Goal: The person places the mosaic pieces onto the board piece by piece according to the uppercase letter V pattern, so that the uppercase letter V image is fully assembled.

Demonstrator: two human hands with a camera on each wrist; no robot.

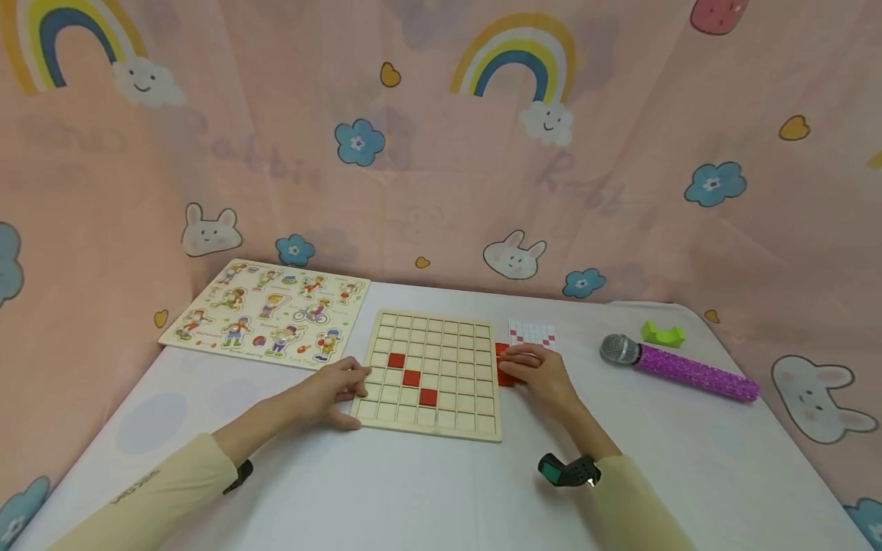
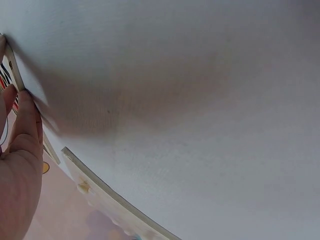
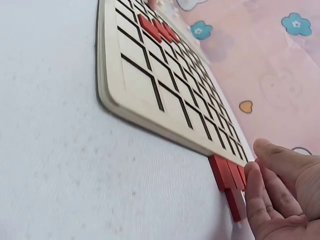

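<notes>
A wooden grid board (image 1: 463, 422) lies on the white table, with three red square tiles (image 1: 411, 378) in a diagonal row in its cells. My left hand (image 1: 331, 394) rests at the board's left edge, thumb near the front corner and fingers higher up. In the left wrist view, the fingers (image 2: 27, 120) touch the board's edge. Beyond the right edge, my right hand (image 1: 544, 375) reaches over several loose red tiles (image 1: 506, 380). The right wrist view has its thumb and fingertips close together beside these red tiles (image 3: 225, 172); whether they pinch one is hidden.
Behind the right hand lies a white card (image 1: 530, 332) with a red grid pattern. A picture puzzle board (image 1: 265, 314) sits at the back left. Farther right are a purple glittery microphone (image 1: 689, 371) and a green curved block (image 1: 663, 334). A printed pink cloth (image 1: 427, 184) hangs behind.
</notes>
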